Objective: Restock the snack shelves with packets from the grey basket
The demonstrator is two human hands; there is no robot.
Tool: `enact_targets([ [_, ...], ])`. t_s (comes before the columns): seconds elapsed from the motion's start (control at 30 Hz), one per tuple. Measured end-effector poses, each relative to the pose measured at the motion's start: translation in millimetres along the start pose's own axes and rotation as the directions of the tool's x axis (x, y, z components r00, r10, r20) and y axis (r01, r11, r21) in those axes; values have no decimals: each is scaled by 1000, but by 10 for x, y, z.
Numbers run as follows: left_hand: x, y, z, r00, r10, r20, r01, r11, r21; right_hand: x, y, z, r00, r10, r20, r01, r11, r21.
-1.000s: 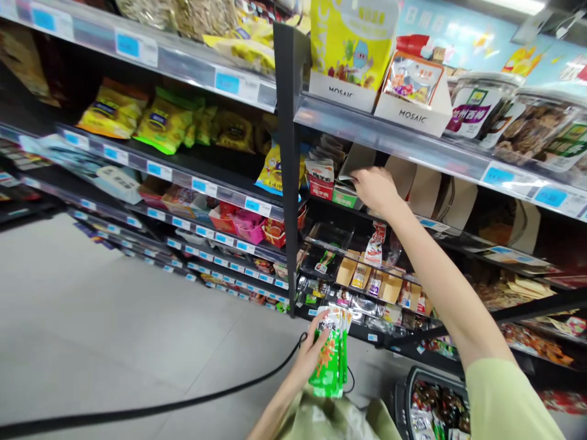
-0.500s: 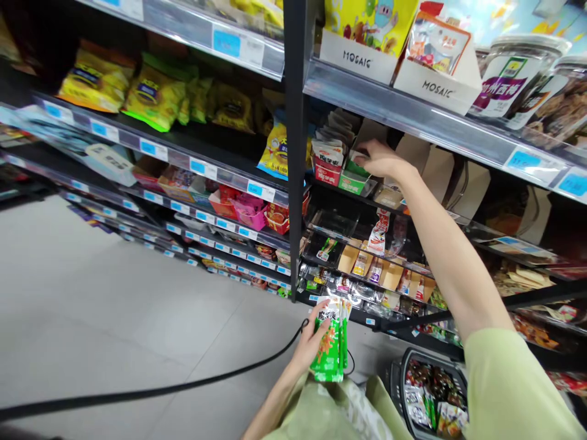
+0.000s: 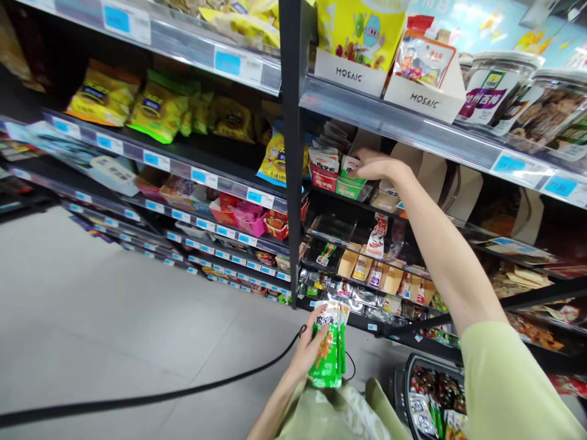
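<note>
On the shelf (image 3: pixel 340 201), near its left front corner, the right hand (image 3: pixel 375 165) meets a boxed green pack (image 3: pixel 351 166), grip too blurry to tell. At least 2 packs (image 3: pixel 327 362) are out, held by the left hand (image 3: pixel 306 348).

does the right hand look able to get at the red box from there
Probably yes: the right hand is at the green box, beside the red box; nothing visible blocks the sideways path, though the upper shelf hangs above.

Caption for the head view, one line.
Left hand holds green snack packets while the right hand reaches to the green box.
</note>
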State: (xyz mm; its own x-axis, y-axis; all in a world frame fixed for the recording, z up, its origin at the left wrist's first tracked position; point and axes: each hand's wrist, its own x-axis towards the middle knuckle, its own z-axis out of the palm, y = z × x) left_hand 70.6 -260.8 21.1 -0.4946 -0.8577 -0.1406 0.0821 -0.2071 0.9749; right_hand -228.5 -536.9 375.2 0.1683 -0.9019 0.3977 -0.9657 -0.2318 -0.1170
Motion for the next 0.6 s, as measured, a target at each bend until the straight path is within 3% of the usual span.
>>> enact_targets([
  [0.07, 5, -1, 10, 1000, -5, 17, 5, 1000, 10, -52, -90, -75, 984, -3, 179, 5, 1000, -12],
  [0.13, 14, 4, 23, 999, 1, 35, -1, 1000, 16, -130, -186, -156, 974, -27, 225, 35, 999, -29],
  [0.27, 28, 6, 51, 999, -4, 49, 5, 1000, -17, -467, -430, -351, 988, -54, 147, 65, 995, -70],
  [0.4, 46, -3, 106, 998, -25, 57, 34, 985, -171, -1044, -832, -588, 988, -151, -25, 146, 981, -126],
  [0.47, 60, 30, 160, 999, -18, 49, 29, 973, -230, -1366, -1034, -653, 983, -181, -44, 174, 977, -125],
  [0.53, 73, 108, 231, 999, -6, 54, 20, 966, -258, -1679, -1179, -628, 982, -182, 45, 186, 978, -99],
  [0.6, 81, 222, 310, 997, 15, 78, 7, 961, -278, -1975, -1244, -503, 958, -166, 234, 184, 981, -56],
])
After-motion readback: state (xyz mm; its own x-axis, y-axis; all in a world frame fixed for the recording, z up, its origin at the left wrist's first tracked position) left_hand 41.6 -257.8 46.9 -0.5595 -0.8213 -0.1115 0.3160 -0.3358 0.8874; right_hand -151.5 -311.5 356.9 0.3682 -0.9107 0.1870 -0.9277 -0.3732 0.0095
